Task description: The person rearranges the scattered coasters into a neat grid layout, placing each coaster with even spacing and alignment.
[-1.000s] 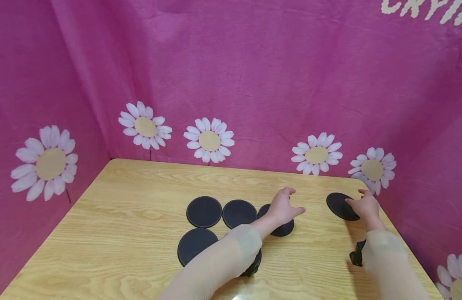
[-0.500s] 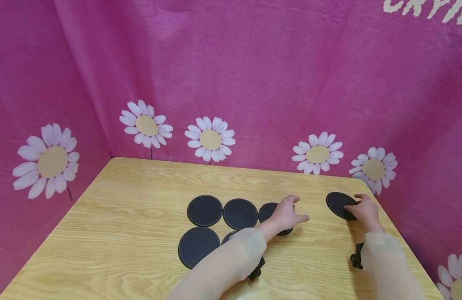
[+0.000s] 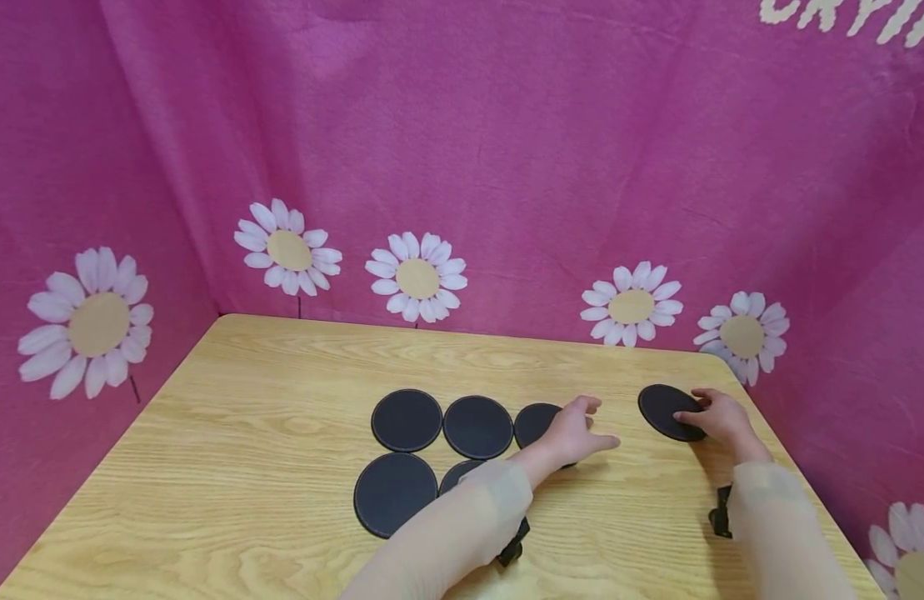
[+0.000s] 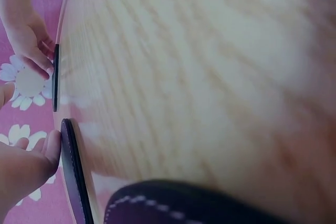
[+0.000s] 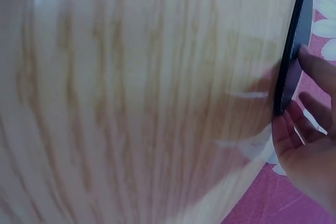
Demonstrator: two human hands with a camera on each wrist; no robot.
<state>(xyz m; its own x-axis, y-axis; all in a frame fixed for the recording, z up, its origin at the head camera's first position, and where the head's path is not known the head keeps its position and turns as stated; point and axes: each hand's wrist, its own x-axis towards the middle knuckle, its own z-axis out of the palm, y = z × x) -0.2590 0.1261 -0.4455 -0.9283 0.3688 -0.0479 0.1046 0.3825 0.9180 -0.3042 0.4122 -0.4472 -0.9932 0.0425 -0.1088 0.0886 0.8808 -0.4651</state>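
My right hand (image 3: 724, 417) pinches a round black coaster (image 3: 660, 408), thumb on top and fingers at its edge. In the right wrist view the held coaster (image 5: 295, 51) appears almost edge-on by the thumb. My left hand (image 3: 570, 429) hangs over the rightmost coaster (image 3: 535, 422) of a back row of 3, partly hiding it. Its fingers and thumb are spread and hold nothing. The other two in that row are a left coaster (image 3: 407, 421) and a middle coaster (image 3: 478, 427). In front lie a coaster (image 3: 396, 494) and another coaster (image 3: 454, 477), mostly covered by my left forearm.
The wooden table (image 3: 229, 467) has its right edge close to my right forearm. A pink cloth (image 3: 499, 167) with printed daisies hangs behind the table and at both sides. Black wrist mounts (image 3: 512, 546) sit under the forearms.
My right hand has shifted left, bringing its coaster a little closer to the row. The left hand moved slightly right and toward me, then stayed nearly still. The row has not moved.
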